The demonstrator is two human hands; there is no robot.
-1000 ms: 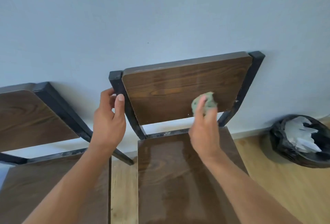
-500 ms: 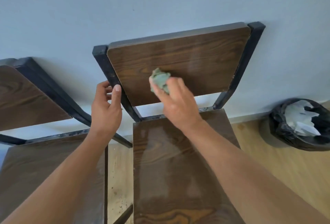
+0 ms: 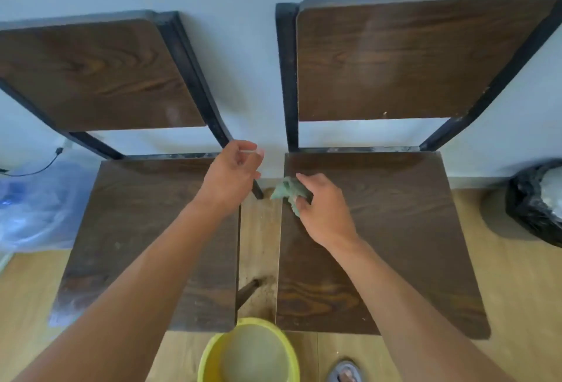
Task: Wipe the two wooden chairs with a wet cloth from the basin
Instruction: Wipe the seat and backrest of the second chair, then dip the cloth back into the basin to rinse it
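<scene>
A: Chairs, two of them, side by side against a pale wall, seen from the head camera. What sits where?

B: Take the yellow basin (image 3: 248,351) at the bottom edge as the marker. It stands on the wood floor (image 3: 517,290), holding cloudy water. Up and left of it is the left chair (image 3: 137,229); up and right of it is the right chair (image 3: 395,244). Both have dark wooden seats and backrests on black frames, and a narrow strip of floor runs between them, straight above the basin.

A: And the cloth?

B: The green cloth (image 3: 287,191) is bunched in the right hand (image 3: 325,208), well above the basin, at the far left corner of the right chair's seat. The fingers are curled round it and part of it hangs out over the gap. Whether it presses on the seat, I cannot tell.

A: The left hand?

B: The left hand (image 3: 232,173) is up above the basin too, over the far right corner of the left chair's seat, fingers loosely curled, holding nothing, beside that chair's black back post.

A: Anything else?

B: A black bin bag (image 3: 532,199) far right of the basin, a clear plastic bag (image 3: 36,199) far left, and a sandalled foot (image 3: 343,374) just right of the basin.
</scene>
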